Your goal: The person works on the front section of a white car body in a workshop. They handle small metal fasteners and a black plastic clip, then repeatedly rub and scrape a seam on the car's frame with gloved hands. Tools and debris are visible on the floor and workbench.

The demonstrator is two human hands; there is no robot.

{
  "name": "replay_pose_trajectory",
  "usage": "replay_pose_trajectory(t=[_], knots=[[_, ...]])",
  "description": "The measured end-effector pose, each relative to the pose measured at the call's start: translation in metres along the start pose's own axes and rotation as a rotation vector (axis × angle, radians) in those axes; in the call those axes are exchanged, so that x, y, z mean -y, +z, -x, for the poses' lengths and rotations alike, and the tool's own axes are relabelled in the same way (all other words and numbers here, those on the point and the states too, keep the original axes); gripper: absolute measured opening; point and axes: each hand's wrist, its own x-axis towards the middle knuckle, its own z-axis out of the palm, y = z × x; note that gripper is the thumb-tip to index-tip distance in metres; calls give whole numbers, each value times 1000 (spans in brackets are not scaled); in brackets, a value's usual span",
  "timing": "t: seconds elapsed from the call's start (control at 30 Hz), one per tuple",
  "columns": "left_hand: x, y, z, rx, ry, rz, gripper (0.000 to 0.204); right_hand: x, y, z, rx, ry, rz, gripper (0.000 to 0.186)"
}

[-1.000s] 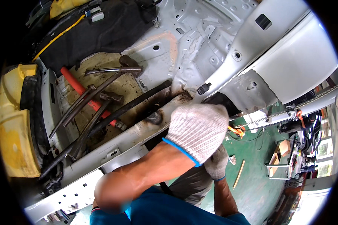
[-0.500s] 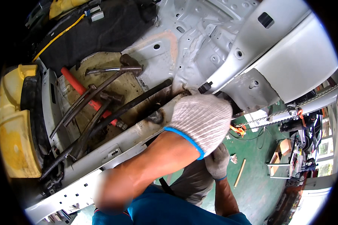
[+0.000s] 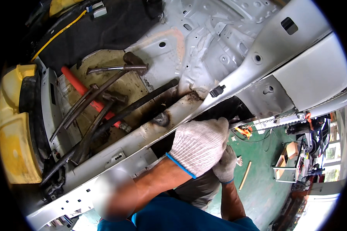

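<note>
My left hand point(image 3: 199, 145), in a white knit glove with a blue cuff, is beside the outer edge of a car body's sill point(image 3: 169, 120). Its fingers curl away from view, closed around something I cannot make out. A short dark tip point(image 3: 235, 122) shows by its fingertips. Just below and to the right, my right hand point(image 3: 225, 164), also gloved, is closed against the left one; what it grips is hidden. Beyond both hands, a dark opening point(image 3: 229, 109) shows in the sill under the grey pillar point(image 3: 241, 79).
Several hammers point(image 3: 133, 68), a red bar point(image 3: 83, 86) and a long black bar point(image 3: 142, 100) lie on the car floor left of my hands. Chains point(image 3: 266, 122) and an orange clamp point(image 3: 243, 132) hang at right. A wooden stick point(image 3: 245, 175) and a cart point(image 3: 285, 167) stand beyond.
My left hand has drawn back toward me and slightly left, uncovering the dark opening in the sill. My right hand stays close below it, shifted a little.
</note>
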Motion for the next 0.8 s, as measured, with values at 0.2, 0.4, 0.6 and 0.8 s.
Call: replay_pose_trajectory(t=[0.2, 0.4, 0.6, 0.8], knots=[[-1, -3, -10, -69, 86, 4, 20, -8, 4, 10, 0, 75, 6, 18], [23, 43, 32, 44, -58, -311, 16, 4, -1, 1, -3, 77, -23, 16], [30, 58, 35, -3, -80, -285, 19, 4, 0, 2, 5, 78, -40, 16], [28, 72, 43, -145, -136, -218, 19, 10, 1, 2, -5, 72, -39, 15]])
